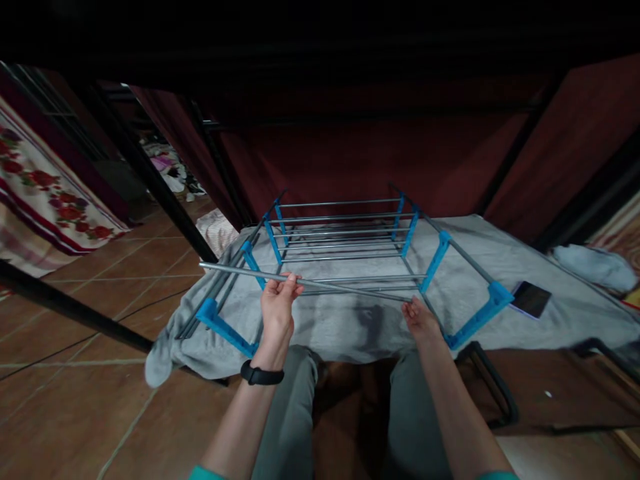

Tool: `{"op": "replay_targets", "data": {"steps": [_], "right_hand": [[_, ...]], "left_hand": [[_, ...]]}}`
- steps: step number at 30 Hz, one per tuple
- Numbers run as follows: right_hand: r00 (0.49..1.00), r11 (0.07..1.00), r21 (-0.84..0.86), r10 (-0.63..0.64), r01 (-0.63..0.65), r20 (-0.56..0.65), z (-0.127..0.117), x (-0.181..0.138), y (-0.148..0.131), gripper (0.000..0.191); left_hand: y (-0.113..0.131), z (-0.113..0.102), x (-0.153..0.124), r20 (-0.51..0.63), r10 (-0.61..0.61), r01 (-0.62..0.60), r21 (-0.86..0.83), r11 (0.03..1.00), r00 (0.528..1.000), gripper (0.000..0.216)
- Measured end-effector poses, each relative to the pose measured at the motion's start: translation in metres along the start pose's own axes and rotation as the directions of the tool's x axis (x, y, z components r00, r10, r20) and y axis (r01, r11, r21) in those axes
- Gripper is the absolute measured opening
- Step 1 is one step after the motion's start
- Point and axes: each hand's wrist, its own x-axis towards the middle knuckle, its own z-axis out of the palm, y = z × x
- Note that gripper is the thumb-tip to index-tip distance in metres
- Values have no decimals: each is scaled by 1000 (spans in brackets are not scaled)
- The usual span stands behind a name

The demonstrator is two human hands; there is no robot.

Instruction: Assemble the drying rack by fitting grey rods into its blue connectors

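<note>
A rack of grey metal rods and blue plastic connectors point(350, 243) lies on its side on a grey cloth point(345, 323). My left hand point(278, 307), with a black wristband, is closed round a loose grey metal rod point(240, 271) that runs from the left across to the right. My right hand point(419, 317) pinches the rod's right end, close to the rack's lower rail. My knees in grey trousers show below.
A dark phone point(530, 299) lies on the cloth to the right of the rack. Black metal bed-frame posts point(145, 170) stand on the left and behind, with dark red curtains point(380, 160). A floral blanket point(45, 193) hangs far left over a brown tiled floor point(75, 400).
</note>
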Motion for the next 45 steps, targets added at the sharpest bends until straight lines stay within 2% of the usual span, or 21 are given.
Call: {"op": "replay_targets", "data": {"steps": [5,15,20,22,26,31,34,38,42,45], "right_hand": [[999,999,28,27,-26,-34,3,3,0,20],[996,989,143,-48,37,78,4,3,5,17],[997,992,125,-41,33,62,8,3,9,17],[997,996,92,-8,2,73,10,2,12,14],[990,993,-91,83,-73,113,12,-3,15,8],[972,965,-242,145,-97,186,18,-14,14,10],[952,902,-427,182,-62,247,23,-20,17,14],[897,752,-659,273,27,348,29,-25,32,8],[816,619,-777,389,112,427,28,-27,50,8],[803,561,-792,342,243,488,24,-23,57,16]], "left_hand": [[-3,5,-2,47,-40,41,-19,999,998,44],[-7,7,1,43,-38,38,-12,999,998,41],[-10,18,-3,81,-29,30,-10,999,996,44],[-13,22,-6,100,-26,27,-7,1000,995,46],[-17,30,-11,131,-30,28,17,999,991,47],[-21,38,-18,174,15,-23,43,999,985,44],[-29,43,-20,207,32,-50,79,996,978,40],[-49,50,-25,230,38,-75,154,985,972,36],[-65,52,-29,301,19,-99,252,963,953,34],[-66,45,-22,372,37,-176,347,921,928,37]]}}
